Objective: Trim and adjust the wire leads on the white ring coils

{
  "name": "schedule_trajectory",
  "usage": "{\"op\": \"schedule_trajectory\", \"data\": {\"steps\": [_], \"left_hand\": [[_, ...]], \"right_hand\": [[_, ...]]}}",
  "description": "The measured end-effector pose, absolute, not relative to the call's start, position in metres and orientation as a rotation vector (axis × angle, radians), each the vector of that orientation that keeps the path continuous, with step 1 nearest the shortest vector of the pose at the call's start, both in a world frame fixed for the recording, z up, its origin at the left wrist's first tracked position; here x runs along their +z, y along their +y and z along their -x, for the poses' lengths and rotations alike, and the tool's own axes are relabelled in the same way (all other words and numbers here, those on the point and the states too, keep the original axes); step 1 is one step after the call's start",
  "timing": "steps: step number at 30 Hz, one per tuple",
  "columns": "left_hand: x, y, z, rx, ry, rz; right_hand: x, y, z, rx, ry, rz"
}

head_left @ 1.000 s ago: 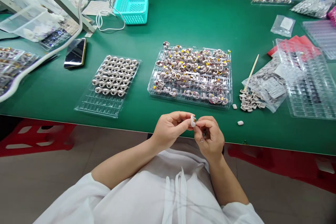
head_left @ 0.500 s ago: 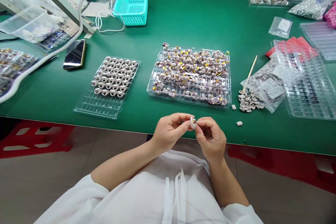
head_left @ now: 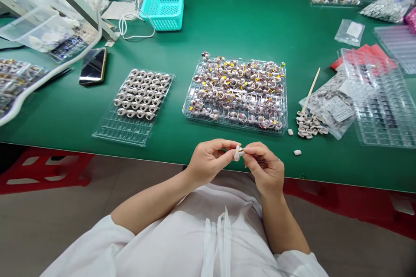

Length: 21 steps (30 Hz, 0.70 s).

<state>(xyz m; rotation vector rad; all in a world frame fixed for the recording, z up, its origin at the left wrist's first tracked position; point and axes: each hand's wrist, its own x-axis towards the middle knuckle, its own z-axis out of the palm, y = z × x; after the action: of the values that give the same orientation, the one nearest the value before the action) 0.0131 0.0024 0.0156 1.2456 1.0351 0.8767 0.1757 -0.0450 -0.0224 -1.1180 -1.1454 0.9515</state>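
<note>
My left hand pinches a small off-white, ring-shaped plastic part with a yellow bit on it, just off the table's front edge. My right hand is closed, its thumb and fingertips pressed to the right side of the same part. A thin dark sliver shows by the right palm; its kind I cannot make out. Beyond the hands lies a clear tray heaped with similar ring-shaped parts with yellow bits. To the left, another clear tray carries neat rows of grey-white parts.
Loose off-white caps lie at right beside a wooden stick and a plastic bag of parts. Clear blister trays overlap it. A phone, a turquoise basket and a white cable sit at left.
The ring-shaped part has turned between my fingertips, showing less of its yellow bit. My right hand has shifted slightly to the right, its fingers straighter.
</note>
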Motion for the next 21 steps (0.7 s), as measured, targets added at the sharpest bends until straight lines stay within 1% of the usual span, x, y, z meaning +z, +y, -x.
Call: {"op": "schedule_trajectory", "data": {"steps": [11, 21], "left_hand": [[0.0122, 0.0016, -0.0102, 0.970, 0.993, -1.571], [0.0118, 0.0015, -0.0107, 1.044, 0.966, -1.704]], "right_hand": [[-0.0243, -0.0472, -0.1740, 0.896, -1.138, 1.129], [-0.0221, -0.0503, -0.1745, 0.786, -1.224, 1.173]]}}
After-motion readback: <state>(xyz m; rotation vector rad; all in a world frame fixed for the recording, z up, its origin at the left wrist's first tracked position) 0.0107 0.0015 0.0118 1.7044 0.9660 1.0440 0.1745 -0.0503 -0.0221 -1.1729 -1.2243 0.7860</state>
